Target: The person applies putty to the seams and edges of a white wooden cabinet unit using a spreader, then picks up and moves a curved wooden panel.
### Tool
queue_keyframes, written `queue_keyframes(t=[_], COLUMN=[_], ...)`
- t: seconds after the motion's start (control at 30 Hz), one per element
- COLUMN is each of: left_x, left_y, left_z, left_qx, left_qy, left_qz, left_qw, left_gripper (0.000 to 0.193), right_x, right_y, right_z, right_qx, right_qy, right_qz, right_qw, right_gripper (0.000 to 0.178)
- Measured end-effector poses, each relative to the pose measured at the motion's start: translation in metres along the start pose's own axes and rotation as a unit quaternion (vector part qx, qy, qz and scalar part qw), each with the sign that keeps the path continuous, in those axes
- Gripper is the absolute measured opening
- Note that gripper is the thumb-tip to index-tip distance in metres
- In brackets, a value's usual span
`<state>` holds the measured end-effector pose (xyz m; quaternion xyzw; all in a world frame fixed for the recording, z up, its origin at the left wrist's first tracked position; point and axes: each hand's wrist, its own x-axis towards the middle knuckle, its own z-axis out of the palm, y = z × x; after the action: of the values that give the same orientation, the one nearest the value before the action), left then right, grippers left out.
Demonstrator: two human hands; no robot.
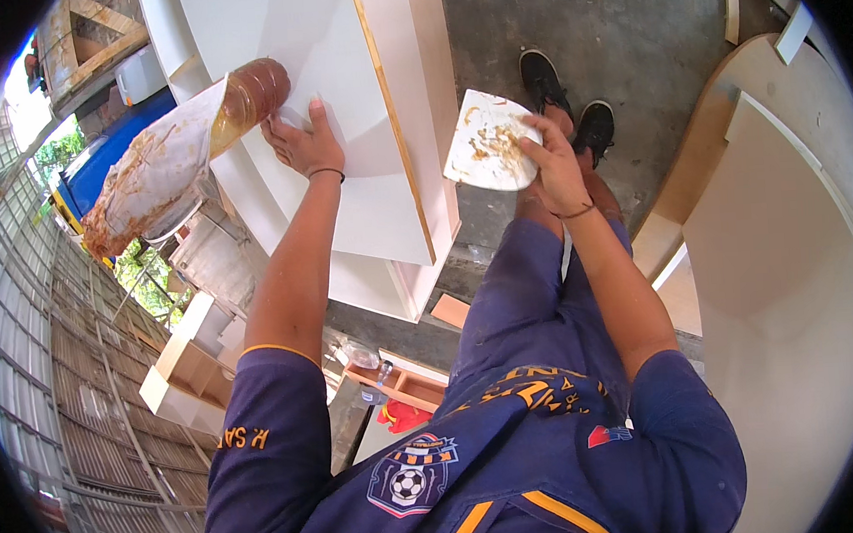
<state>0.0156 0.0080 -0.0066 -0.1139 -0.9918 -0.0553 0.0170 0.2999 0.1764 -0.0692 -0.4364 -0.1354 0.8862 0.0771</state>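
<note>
1. Toward eleven o'clock, the left hand (307, 147) lies spread on a white panel (373, 187), thumb apart, gripping nothing; its fingertips are just beside a container (248, 97), though whether they touch it I cannot tell.
2. At ten to eleven o'clock sits that container; its nearer end is amber, its far end white and smeared brown.
3. At two o'clock, the right hand (559, 168) is closed, thumb on top, on one edge of a white plate (475, 127); the plate is at one o'clock, streaked brown, above the floor (490, 28).
4. Around: shoes (543, 81) at one; a large board (778, 264) at three; a blue drum (122, 153) at ten.
</note>
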Motion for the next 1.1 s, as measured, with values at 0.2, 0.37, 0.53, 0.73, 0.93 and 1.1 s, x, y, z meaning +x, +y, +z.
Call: queue_keyframes(t=[0.2, 0.37, 0.53, 0.73, 0.93, 1.1], left_x=[0.000, -0.002, -0.001, -0.001, -0.004, -0.002], left_y=[-0.003, 0.004, 0.001, 0.001, 0.002, 0.003], left_z=[-0.001, 0.004, -0.001, 0.002, 0.002, 0.002], left_qx=[0.005, -0.023, -0.041, -0.027, 0.000, -0.026], left_qy=[-0.010, -0.015, -0.012, -0.009, -0.002, -0.007], left_qz=[-0.030, -0.031, -0.037, -0.034, -0.032, -0.027], left_qw=[0.999, 0.999, 0.998, 0.999, 0.999, 0.999], left_gripper=[0.086, 0.088, 0.091, 0.093, 0.093, 0.094], right_x=[-0.068, -0.084, -0.100, -0.102, -0.110, -0.108], right_y=[-0.041, -0.033, -0.030, -0.005, -0.005, 0.018], right_z=[-0.024, -0.039, 0.001, 0.020, 0.065, 0.071], right_qx=[0.129, -0.090, -0.173, -0.374, -0.453, -0.455], right_qy=[-0.073, -0.040, -0.039, -0.069, -0.119, -0.122], right_qz=[0.196, 0.187, 0.144, -0.060, -0.072, -0.086], right_qw=[0.969, 0.977, 0.974, 0.923, 0.881, 0.878], right_gripper=[0.034, 0.033, 0.031, 0.038, 0.045, 0.054])
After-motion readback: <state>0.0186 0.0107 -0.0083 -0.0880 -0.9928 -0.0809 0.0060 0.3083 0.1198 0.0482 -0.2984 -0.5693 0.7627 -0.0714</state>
